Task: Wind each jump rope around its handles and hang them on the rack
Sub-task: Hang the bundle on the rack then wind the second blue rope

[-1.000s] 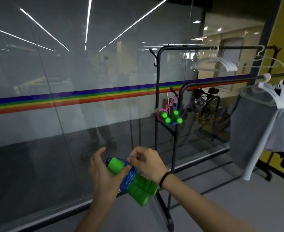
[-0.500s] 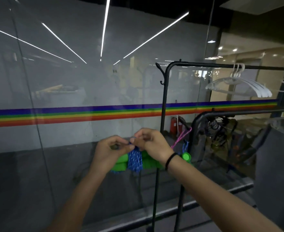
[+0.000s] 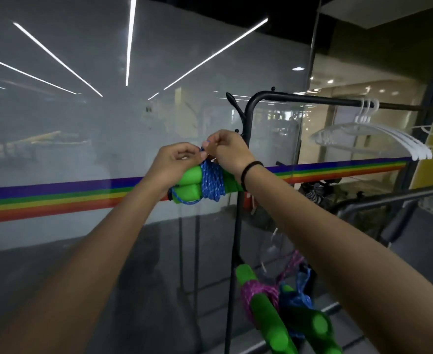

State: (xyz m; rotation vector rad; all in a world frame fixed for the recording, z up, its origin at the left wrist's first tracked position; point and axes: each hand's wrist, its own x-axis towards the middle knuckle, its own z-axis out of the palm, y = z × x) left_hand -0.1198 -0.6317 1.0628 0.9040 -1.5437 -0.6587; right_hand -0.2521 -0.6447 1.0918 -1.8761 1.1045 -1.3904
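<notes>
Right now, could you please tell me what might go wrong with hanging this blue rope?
The green handles seem held mainly by one small pinched loop of blue rope; a slip might drop them. The slack strand below the handles might let the winding loosen. The loop could miss the hook on the rack.

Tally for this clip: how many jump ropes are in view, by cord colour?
Blue: 2, the held jump rope and the hung blue jump rope.
Pink: 1, the hung pink jump rope.
Total: 3.
</notes>
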